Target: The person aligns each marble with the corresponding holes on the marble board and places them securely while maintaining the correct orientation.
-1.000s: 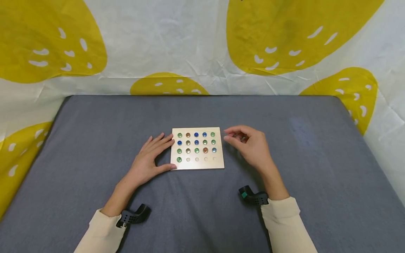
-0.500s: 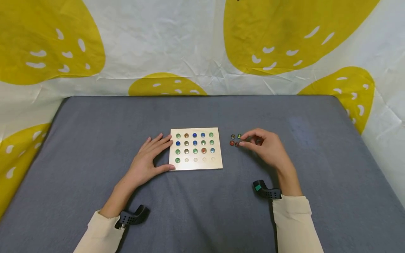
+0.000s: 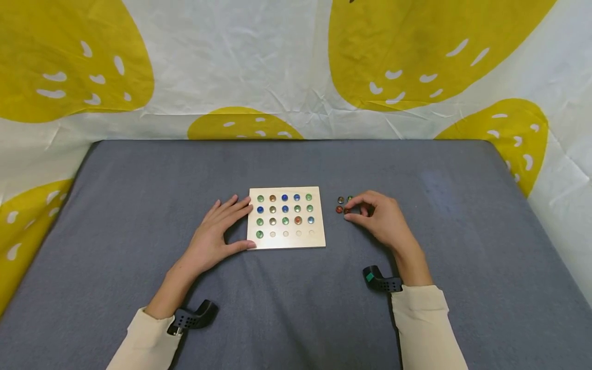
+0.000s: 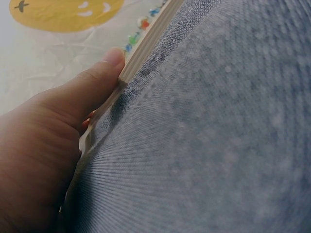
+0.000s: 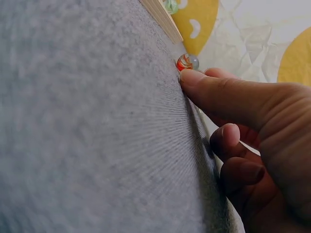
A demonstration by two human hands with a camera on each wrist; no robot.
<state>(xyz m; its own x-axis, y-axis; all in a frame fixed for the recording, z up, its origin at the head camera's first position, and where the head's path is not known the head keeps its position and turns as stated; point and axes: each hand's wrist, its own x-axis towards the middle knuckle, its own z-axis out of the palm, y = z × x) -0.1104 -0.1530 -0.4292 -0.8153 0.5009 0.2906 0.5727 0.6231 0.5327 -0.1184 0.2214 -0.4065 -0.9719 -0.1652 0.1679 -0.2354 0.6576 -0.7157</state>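
A pale wooden board (image 3: 287,241) lies flat on the cloth, with rows of coloured glass marbles (image 3: 284,208) in its hollows. The bottom row shows one green marble (image 3: 260,234) at its left end and bare hollows beside it. My left hand (image 3: 215,234) rests spread at the board's left edge, fingertips on its upper corner and thumb (image 4: 99,77) at the near corner. To the right of the board, my right hand (image 3: 381,218) has thumb and index finger around a dark red marble, mostly hidden by the fingertips. An orange-red marble (image 3: 339,209) sits just left of them.
Behind the orange-red marble lie a brownish marble (image 3: 340,200) and a green marble (image 3: 350,198), the green one partly covered by my index finger. Grey cloth (image 3: 296,308) covers the table, and a white curtain with yellow shapes (image 3: 245,61) hangs behind it.
My right hand moved from beside the board rightward, uncovering the loose marbles, then slightly left and down with its fingertips closing around the dark red one. My left hand stays on the board.
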